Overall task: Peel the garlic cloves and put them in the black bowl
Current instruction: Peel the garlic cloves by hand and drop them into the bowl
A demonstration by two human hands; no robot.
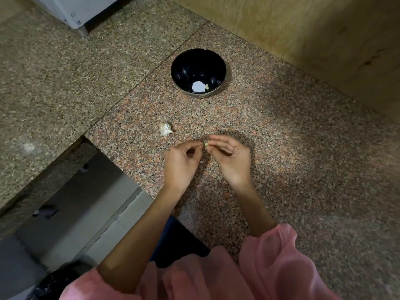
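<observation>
Now mid-peel: R hand [229, 156] pinches a garlic clove [206, 144] well short of the black bowl [184, 66], L hand [181, 161] nipping its skin. Garlic bulb [165, 129] lies nearer the bowl. Next, prob: strip skin, drop clove in.

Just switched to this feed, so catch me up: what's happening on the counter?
The left hand and right hand pinch a garlic clove between them above the counter, peeling it. One pale clove already lies in the black bowl. More unpeeled garlic sits on the counter.
</observation>
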